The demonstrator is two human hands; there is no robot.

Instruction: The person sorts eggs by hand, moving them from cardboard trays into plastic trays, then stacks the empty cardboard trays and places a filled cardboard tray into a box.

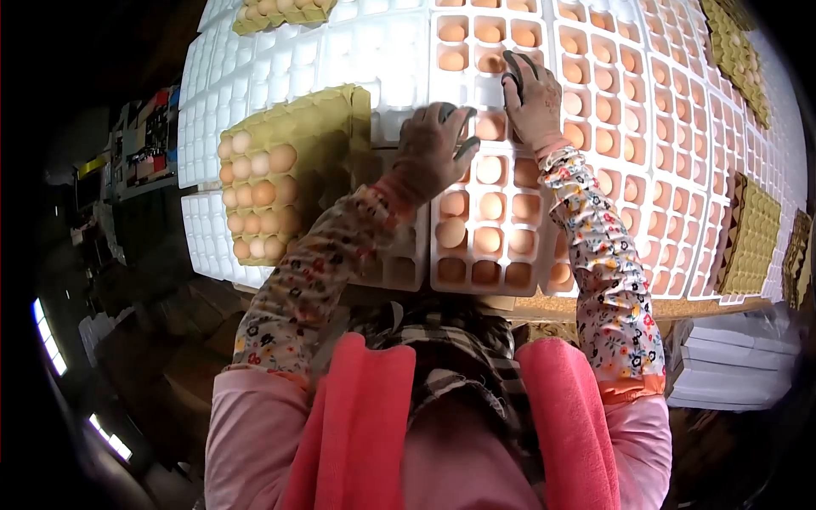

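My left hand (435,144) reaches over the near end of a white foam egg tray (463,89), its dark-covered fingers apart and no egg showing between them. Just right of its fingertips an egg (490,127) sits in a cell. My right hand (535,100) is above the same tray, fingers bent and spread, dark fingertips right beside another egg (490,63). Between the hands a row of cells shows white. Closer to me, a foam tray (487,282) holds brown eggs, partly under my left fingers. A yellowish pulp tray (336,106) with eggs on its left part lies left of my left hand.
More foam trays filled with eggs (604,110) extend to the right. Left and behind are foam trays without eggs (289,59). Pulp trays (752,229) stand at the right, and another with eggs (285,12) at the back. White stacked packs (731,361) are below the table edge (646,308).
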